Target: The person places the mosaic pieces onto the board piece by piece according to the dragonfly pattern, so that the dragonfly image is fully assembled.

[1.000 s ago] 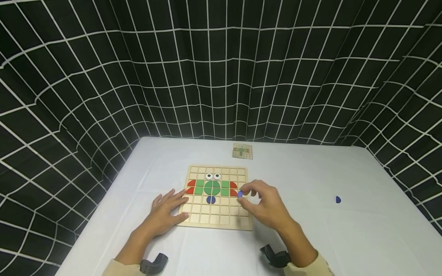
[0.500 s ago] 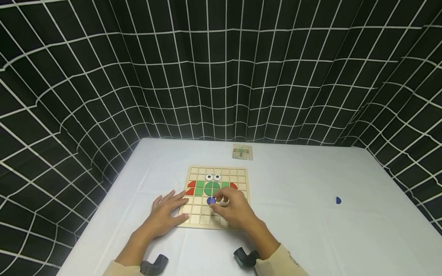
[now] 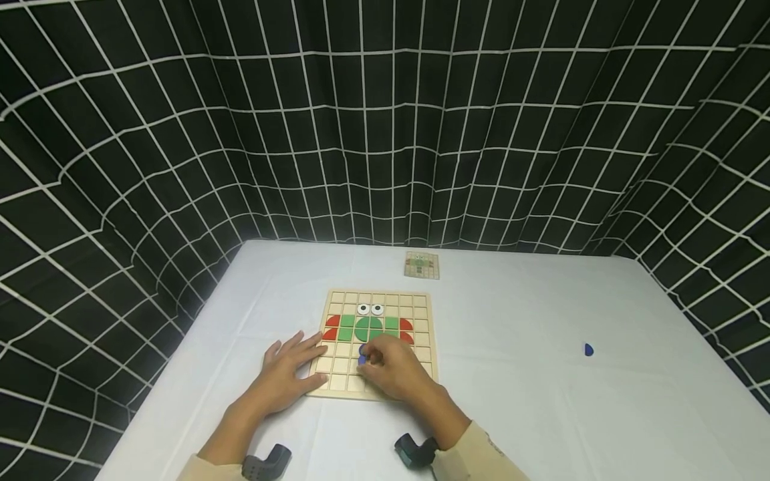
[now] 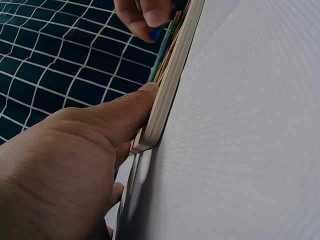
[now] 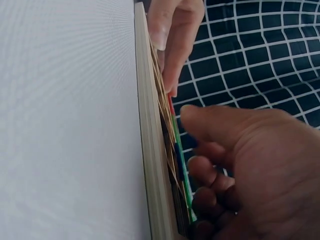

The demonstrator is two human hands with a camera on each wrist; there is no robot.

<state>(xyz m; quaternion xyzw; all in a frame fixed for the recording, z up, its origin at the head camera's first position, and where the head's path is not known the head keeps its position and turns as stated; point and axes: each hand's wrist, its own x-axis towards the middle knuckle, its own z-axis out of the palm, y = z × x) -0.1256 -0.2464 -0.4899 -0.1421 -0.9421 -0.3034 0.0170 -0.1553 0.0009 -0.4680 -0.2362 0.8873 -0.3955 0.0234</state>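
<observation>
A square wooden grid board [image 3: 419, 300] lies on the white table, with flat coloured pieces set in its cells. My left hand [image 3: 291, 374] rests along the board's left edge, fingers spread and thumb on the near corner. Between thumb and fingertips, my right hand [image 3: 394, 366] pinches a small blue puzzle piece [image 3: 362, 360] low over the board's middle, just below another blue piece [image 3: 362, 349]. Above sit the green pieces [image 3: 362, 327], flanked by red quarter-round pieces [image 3: 332, 327], and two round eye pieces [image 3: 377, 309]. The right hand covers part of the lower grid.
A small pattern card [image 3: 422, 265] lies beyond the board and shows a similar figure. Far to the right is a loose blue half-circle piece [image 3: 589, 349]. A dark curtain with white grid lines [image 3: 385, 133] encloses the table's back and sides.
My right hand has moved left from the board's right edge to its middle with the blue puzzle piece, then slightly nearer me. The left hand has stayed put.
</observation>
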